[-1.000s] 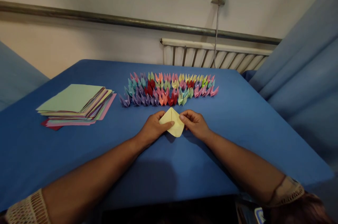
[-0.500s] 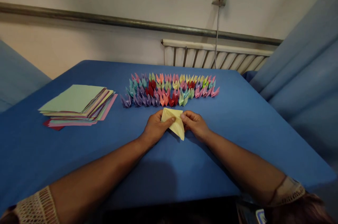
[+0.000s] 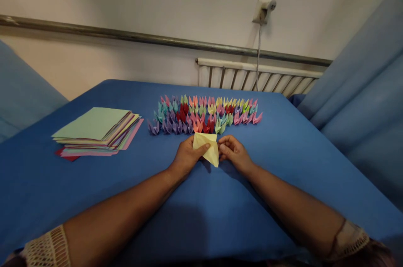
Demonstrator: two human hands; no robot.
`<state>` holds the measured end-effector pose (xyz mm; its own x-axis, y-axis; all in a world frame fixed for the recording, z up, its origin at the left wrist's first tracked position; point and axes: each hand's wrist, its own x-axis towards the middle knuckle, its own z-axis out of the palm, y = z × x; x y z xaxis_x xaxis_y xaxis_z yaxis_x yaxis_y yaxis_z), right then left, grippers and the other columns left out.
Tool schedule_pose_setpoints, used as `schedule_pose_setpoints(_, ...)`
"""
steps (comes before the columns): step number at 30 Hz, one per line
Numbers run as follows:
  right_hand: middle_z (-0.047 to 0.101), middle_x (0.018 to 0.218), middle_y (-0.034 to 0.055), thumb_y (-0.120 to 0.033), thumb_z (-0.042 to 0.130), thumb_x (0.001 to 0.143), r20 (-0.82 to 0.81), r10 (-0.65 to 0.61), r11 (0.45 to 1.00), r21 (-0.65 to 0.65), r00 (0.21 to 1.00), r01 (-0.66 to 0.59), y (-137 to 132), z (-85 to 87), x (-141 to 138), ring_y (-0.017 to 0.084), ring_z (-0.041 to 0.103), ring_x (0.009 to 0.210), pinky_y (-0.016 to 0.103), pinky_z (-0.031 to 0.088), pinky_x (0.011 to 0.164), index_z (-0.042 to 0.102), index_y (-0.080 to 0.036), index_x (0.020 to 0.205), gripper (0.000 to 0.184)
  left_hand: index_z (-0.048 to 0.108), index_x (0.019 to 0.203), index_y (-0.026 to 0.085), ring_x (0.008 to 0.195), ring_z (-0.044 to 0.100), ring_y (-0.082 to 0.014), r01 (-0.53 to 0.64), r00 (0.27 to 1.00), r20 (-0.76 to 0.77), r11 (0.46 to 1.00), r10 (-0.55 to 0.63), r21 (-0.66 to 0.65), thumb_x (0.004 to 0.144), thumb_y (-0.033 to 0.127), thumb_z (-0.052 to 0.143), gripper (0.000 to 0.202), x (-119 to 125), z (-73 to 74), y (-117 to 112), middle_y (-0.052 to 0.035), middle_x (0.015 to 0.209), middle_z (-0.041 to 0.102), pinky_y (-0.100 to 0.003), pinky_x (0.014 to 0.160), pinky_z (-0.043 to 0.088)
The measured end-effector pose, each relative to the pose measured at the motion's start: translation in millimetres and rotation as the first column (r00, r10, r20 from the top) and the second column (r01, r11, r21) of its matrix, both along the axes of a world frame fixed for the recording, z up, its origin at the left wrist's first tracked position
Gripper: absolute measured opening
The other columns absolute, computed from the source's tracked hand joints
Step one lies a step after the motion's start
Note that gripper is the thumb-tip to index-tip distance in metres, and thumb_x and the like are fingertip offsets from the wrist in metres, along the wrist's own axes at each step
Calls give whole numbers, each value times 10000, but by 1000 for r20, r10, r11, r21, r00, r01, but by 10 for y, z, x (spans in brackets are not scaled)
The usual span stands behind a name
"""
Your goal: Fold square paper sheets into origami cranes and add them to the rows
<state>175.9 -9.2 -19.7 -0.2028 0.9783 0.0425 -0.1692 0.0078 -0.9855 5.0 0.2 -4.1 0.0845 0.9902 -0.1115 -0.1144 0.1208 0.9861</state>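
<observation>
A folded pale-yellow paper [image 3: 212, 155] was over the middle of the blue counter [image 3: 239, 212]. The left hand [image 3: 186, 153] had its grip clamped on it, thumb on top. The right hand [image 3: 235, 153] was just beside its right edge, fingers curled; whether that grip touched it, I couldn't tell. Beyond stood rows of paper cranes [image 3: 211, 109]; leftward lay stacked sheets [image 3: 94, 123].

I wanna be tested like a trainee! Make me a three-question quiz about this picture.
1. The left hand has its thumb on: (a) the folded pale-yellow paper; (b) the grey metal pipe; (c) the white radiator?
2. True or false: the small, colourful folded-paper birds stand beyond that paper.
3. Fill in: the stack of flat, coloured paper sheets has a pale ____ top sheet.

Key: 1. (a); 2. true; 3. green.
</observation>
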Motion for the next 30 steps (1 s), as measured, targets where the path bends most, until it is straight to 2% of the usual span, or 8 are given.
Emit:
schedule_pose_setpoints(4,583,842,-11,-413,733,707,75,-127,983,141,989,116,-38,-48,-35,116,567,660,247,486,583,487,-228,917,373,648,982,126,738,666,-193,-54,998,-43,999,54,8,606,334,808,459,-15,-15,17,-81,941,720,-319,702,537)
schedule_pose_setpoints(9,587,802,0,-276,649,790,260,-253,936,308,932,168,-64,-70,-68,131,560,680,255,473,615,550,-213,937,189,667,976,129,760,666,-199,-10,999,-51,1000,10,-5,623,331,792,425,0,54,-35,-68,911,724,-305,703,531)
schedule_pose_setpoints(12,583,820,16,-208,575,827,347,-329,874,465,878,143,-71,-11,-53,138,554,692,268,475,633,612,-214,910,91,688,928,125,689,653,-187,78,996,-33,996,-79,-37,676,383,745,365,4,101,-71,-63,840,722,-281,623,516)
schedule_pose_setpoints(16,583,861,41,-147,524,839,400,-370,787,614,838,54,-116,97,-22,166,569,764,301,487,690,649,-233,943,184,704,824,130,629,631,-170,130,990,-42,991,-132,-30,725,399,693,287,-13,118,-90,-49,743,705,-264,597,495)
schedule_pose_setpoints(19,605,922,55,-172,564,830,413,-375,796,602,830,60,-147,119,-23,183,584,819,323,495,736,638,-238,1017,212,712,826,136,645,632,-167,161,986,-40,987,-162,-25,747,402,675,280,-31,115,-94,-41,737,703,-260,627,488)
schedule_pose_setpoints(25,666,775,10,-262,632,791,335,-255,949,268,907,168,-80,-52,-75,160,611,676,276,487,611,638,-215,884,105,737,849,158,635,612,-156,251,960,-132,968,-249,1,736,401,691,272,-35,96,-122,-24,755,714,-235,586,453)
schedule_pose_setpoints(28,633,666,-15,-255,613,787,352,-268,956,216,897,201,-48,-89,-79,145,577,583,253,445,535,617,-212,791,43,741,845,169,617,606,-157,235,958,-168,972,-230,9,732,395,691,257,-26,89,-139,-15,739,713,-237,570,448)
schedule_pose_setpoints(30,617,667,-17,-209,589,784,417,-316,932,303,852,198,-59,-52,-67,142,562,583,254,436,543,600,-215,769,20,740,836,170,610,604,-158,212,961,-184,977,-207,6,730,391,689,251,-25,84,-140,-15,737,715,-240,566,447)
